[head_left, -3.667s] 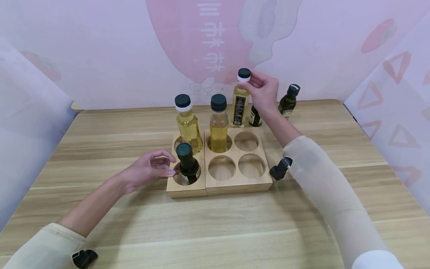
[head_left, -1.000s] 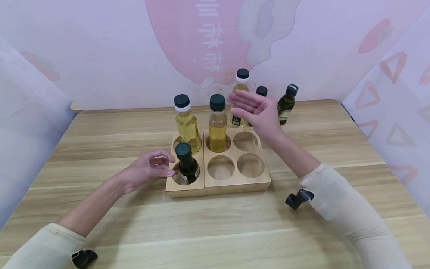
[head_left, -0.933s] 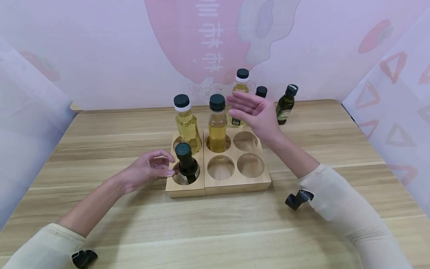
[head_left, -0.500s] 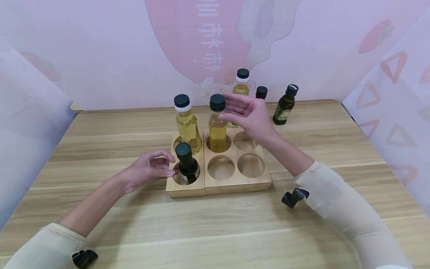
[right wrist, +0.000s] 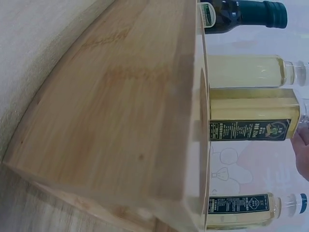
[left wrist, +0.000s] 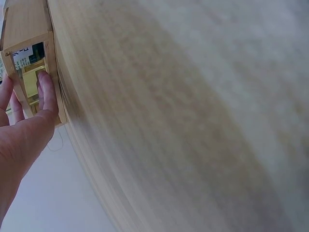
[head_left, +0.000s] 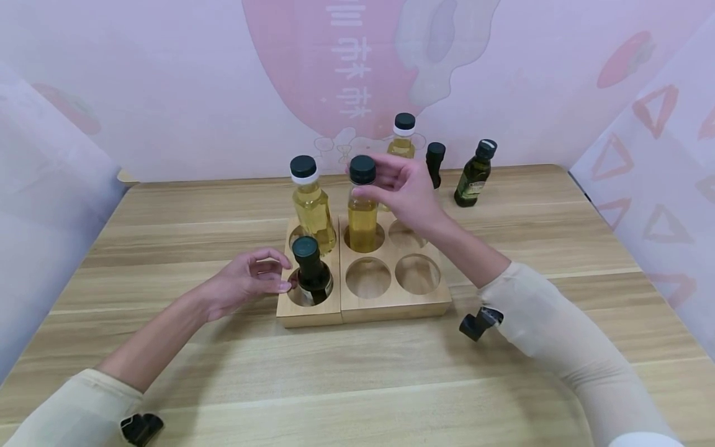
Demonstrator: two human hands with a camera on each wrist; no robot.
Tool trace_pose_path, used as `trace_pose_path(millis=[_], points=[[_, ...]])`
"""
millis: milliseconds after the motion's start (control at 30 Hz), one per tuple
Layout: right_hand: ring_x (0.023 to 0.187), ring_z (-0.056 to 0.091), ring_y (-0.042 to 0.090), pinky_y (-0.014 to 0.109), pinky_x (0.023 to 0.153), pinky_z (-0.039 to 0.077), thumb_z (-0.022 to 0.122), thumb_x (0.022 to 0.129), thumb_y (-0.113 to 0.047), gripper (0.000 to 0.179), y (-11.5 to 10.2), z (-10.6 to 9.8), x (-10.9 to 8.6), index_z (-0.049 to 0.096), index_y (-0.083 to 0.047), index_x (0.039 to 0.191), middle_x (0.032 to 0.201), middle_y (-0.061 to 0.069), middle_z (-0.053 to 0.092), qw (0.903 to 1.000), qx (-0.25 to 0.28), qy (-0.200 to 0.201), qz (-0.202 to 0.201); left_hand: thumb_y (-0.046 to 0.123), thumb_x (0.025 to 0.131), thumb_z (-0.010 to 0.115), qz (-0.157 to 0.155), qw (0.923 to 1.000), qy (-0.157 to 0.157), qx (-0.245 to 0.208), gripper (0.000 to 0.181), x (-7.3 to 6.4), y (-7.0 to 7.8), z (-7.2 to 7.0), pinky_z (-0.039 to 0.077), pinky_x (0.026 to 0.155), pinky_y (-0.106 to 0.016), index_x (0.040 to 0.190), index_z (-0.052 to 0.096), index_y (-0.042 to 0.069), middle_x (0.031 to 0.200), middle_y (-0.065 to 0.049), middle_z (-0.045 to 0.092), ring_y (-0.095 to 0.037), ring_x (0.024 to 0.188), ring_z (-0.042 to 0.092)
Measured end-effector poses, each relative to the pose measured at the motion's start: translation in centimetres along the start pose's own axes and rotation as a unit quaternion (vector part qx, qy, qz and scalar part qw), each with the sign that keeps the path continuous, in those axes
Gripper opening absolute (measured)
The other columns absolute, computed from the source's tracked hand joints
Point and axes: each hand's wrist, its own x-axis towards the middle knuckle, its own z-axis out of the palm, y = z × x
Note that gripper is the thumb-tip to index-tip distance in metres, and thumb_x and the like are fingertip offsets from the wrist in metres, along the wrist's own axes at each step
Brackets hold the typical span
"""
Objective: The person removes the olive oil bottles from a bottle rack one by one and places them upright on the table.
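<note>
My right hand (head_left: pixel 410 195) reaches round the neck of a yellow oil bottle (head_left: pixel 362 230), its thumb in front and fingers behind the dark green cap. This bottle stands upright in a back hole of the wooden bottle holder (head_left: pixel 393 307); in the right wrist view, my fingers meet the neck of the same bottle (right wrist: pixel 256 108). My left hand (head_left: pixel 246 285) grips the holder's left end, where the left wrist view shows my left hand (left wrist: pixel 24 135) with fingertips at a side opening. Close beside it, a dark bottle (head_left: pixel 314 276) sits in the front left hole.
Another yellow bottle (head_left: pixel 313 214) with a white collar fills the back left hole. Behind the holder stand a tall yellow bottle (head_left: pixel 401 146), a dark bottle (head_left: pixel 435 161) and a green-labelled dark bottle (head_left: pixel 473 177). Bare holes include the front right hole (head_left: pixel 418 274).
My right hand let go of the white-collared bottle behind the holder, which stands at the back, and moved left onto the middle oil bottle's neck. My left hand stayed put.
</note>
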Motion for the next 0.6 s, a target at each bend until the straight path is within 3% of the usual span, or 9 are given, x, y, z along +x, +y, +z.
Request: trace_pose_path(millis=[600], points=[[0.103,0.075,0.019,0.036,0.091,0.059,0.072,0.086,0.020,0.044,0.07,0.09,0.21,0.063,0.014,0.128,0.116,0.026,0.072,0.9997,0.024,0.003,0.000,0.000,0.092,0.075,-0.003,1.0000,0.002,-0.001,0.026,-0.17,0.16,0.16,0.053,0.086,-0.028,0.110,0.062,0.012,0.112,-0.010,0.051,-0.020,0.101,0.052]])
